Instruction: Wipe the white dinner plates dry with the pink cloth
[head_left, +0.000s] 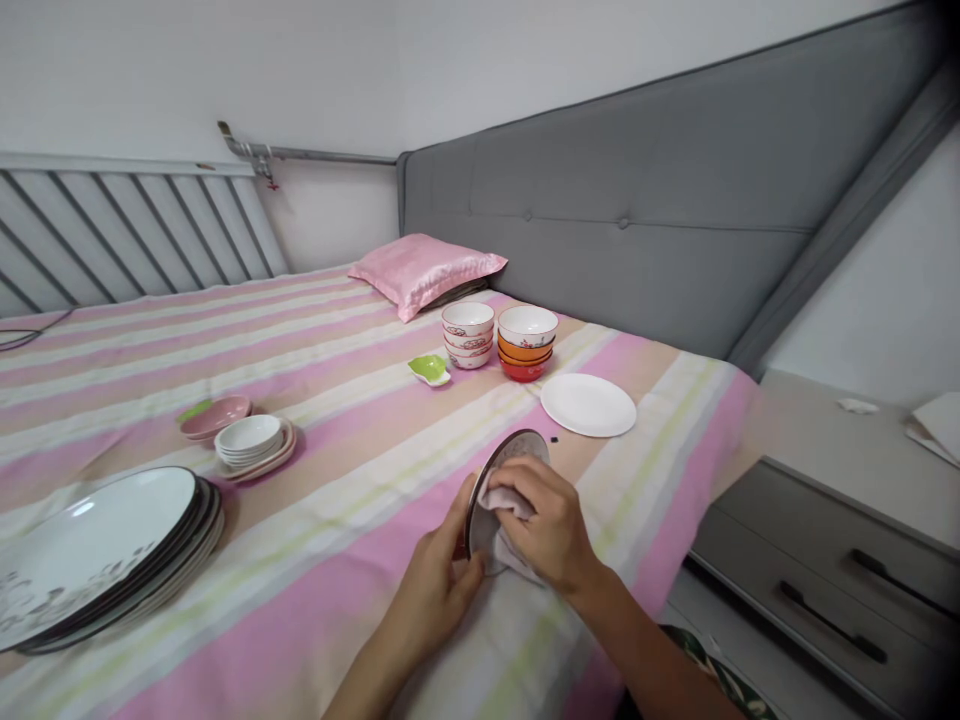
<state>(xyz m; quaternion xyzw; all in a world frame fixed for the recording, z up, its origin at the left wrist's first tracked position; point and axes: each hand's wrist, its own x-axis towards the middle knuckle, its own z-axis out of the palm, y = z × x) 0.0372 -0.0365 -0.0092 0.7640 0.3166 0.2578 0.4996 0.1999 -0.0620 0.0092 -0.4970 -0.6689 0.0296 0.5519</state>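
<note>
My left hand point(442, 580) grips the near-left edge of a round, dark-rimmed dish point(536, 447), thumb in front and fingers mostly behind it. The dish is tilted steeply above the striped bedspread. Bunched in my right hand point(551, 525) is a pale cloth point(506, 500), pressed against the dish's inner face. Much of that face is hidden by the hand and cloth. Beyond my hands lies a white oval plate point(589, 405), with a small black bit point(554, 440) beside it.
Stacked bowls point(469, 345) stand beside another bowl stack point(526, 352), near a green leaf-shaped dish point(430, 370). Left are large stacked plates point(97, 550), small white dishes point(249, 436) and pink dishes point(217, 415). A pink pillow point(427, 268) rests by the grey headboard point(600, 200); a nightstand point(825, 560) stands right.
</note>
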